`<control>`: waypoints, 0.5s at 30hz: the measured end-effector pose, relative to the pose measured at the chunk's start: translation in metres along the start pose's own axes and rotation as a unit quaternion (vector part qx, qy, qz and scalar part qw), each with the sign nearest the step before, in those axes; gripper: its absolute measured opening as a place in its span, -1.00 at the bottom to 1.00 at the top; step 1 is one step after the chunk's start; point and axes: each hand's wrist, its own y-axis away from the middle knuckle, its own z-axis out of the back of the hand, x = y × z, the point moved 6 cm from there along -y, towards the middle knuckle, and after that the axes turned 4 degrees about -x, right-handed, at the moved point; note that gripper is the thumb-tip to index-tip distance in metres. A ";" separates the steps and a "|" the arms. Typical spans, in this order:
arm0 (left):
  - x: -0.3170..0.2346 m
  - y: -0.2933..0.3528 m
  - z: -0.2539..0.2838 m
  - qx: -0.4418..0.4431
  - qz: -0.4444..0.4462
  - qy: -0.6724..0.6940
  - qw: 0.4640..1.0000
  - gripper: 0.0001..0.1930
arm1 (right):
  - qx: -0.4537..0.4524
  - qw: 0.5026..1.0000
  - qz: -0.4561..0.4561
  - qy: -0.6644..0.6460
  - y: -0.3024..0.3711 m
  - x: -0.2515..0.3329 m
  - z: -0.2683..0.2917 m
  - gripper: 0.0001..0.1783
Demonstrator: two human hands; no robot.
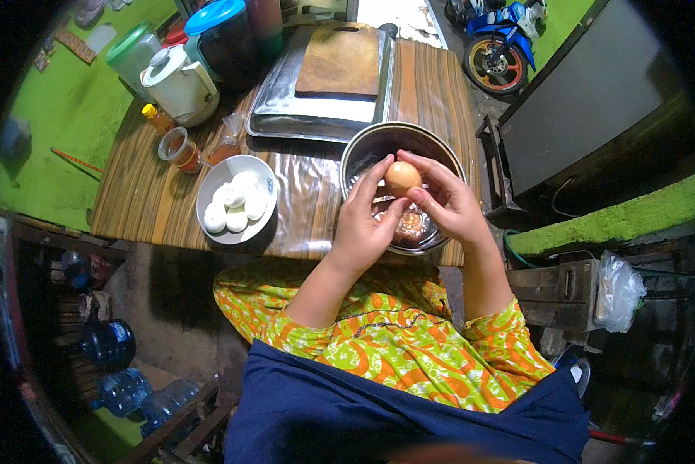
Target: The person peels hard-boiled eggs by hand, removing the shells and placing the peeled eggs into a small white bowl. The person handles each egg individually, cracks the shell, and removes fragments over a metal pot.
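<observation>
A brown egg [403, 179] is held between the fingertips of my left hand [369, 220] and my right hand [449, 207], above a round metal pot [350, 158]. Its shell looks whole from here. Both hands are closed around its sides, thumbs at the near edge. Inside the pot, below my hands, there is liquid with something brown and shiny in it, partly hidden by my fingers. To the left stands a white bowl [266, 174] with several peeled white eggs [235, 203] in it.
Behind the pot lies a metal tray [278, 100] with a wooden board [339, 62] on it. A white jug [181, 85], a plastic cup [179, 147] and a yellow-capped bottle [158, 118] stand at the left of the wood-patterned table [432, 85].
</observation>
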 end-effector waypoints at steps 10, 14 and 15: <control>-0.003 0.003 -0.001 0.053 -0.001 -0.003 0.999 -0.41 | -0.016 0.993 0.016 0.116 0.004 0.007 0.008 -0.71; -0.001 0.002 -0.001 0.024 -0.021 -0.040 0.999 -0.43 | -0.036 0.981 0.068 0.179 0.005 0.018 0.006 -0.74; 0.000 0.002 -0.001 0.021 -0.026 -0.037 0.999 -0.43 | -0.046 0.977 0.087 0.189 0.005 0.021 0.006 -0.75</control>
